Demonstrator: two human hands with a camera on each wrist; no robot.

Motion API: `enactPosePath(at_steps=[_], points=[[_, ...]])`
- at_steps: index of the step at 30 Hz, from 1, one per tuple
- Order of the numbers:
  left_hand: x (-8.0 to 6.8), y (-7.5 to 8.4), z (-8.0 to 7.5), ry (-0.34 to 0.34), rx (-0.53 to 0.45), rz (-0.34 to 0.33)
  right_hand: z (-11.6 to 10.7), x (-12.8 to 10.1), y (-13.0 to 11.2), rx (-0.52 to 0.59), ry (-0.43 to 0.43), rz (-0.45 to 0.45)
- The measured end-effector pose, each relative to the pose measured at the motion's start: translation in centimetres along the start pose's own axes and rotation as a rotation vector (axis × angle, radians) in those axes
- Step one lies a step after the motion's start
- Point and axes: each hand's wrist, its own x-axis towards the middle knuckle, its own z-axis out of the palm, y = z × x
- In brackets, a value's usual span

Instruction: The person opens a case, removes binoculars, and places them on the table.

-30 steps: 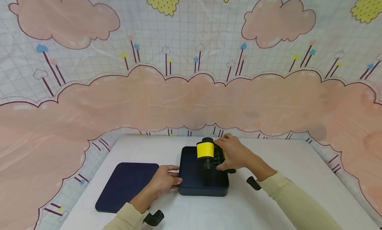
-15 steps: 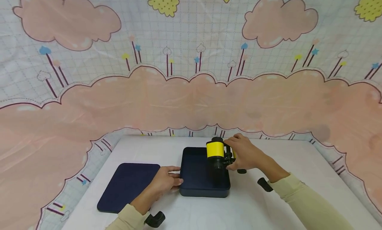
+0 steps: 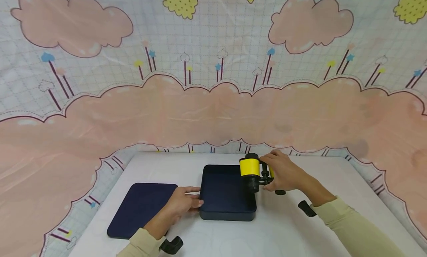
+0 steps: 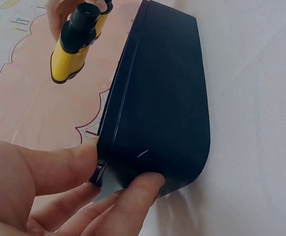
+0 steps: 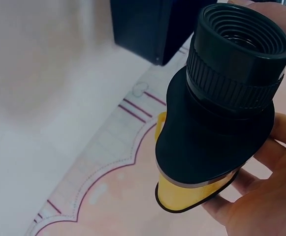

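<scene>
My right hand (image 3: 283, 170) grips a pair of black and yellow binoculars (image 3: 249, 167), held up at the right side of a dark navy open box (image 3: 228, 216). The right wrist view shows one black eyepiece (image 5: 238, 73) close up, with fingers around the far barrel. My left hand (image 3: 182, 203) touches the box's left wall with fingers extended; in the left wrist view its fingertips (image 4: 150, 183) rest at the box's corner. The box interior looks bare, though its right part is partly hidden by the binoculars.
A flat navy lid (image 3: 141, 209) lies on the white table (image 3: 213, 242), left of the box and partly beneath my left forearm. Black wrist-worn devices (image 3: 172, 245) sit on both wrists. A cloud-patterned cloth (image 3: 213, 112) hangs behind the table.
My right hand has carried the binoculars rightward, from over the middle of the box to its right edge. My left hand stays against the box, and the lid has not moved.
</scene>
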Motion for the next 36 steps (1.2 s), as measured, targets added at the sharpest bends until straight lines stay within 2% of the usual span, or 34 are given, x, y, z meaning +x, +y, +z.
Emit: enactPosePath(at_steps=[10,24,36], points=[[0.0,0.2,0.2,0.027,-0.009,-0.005,-0.3,-1.4,1.2,0.010,0.031,0.025],[-0.3,0.3,0.1,0.011,-0.011,-0.002,-0.4,-2.9,3.1,0.015,0.038,0.064],[-0.4,0.2,0.1,0.015,-0.012,-0.004,-0.9,-4.0,4.0,0.069,0.029,0.104]])
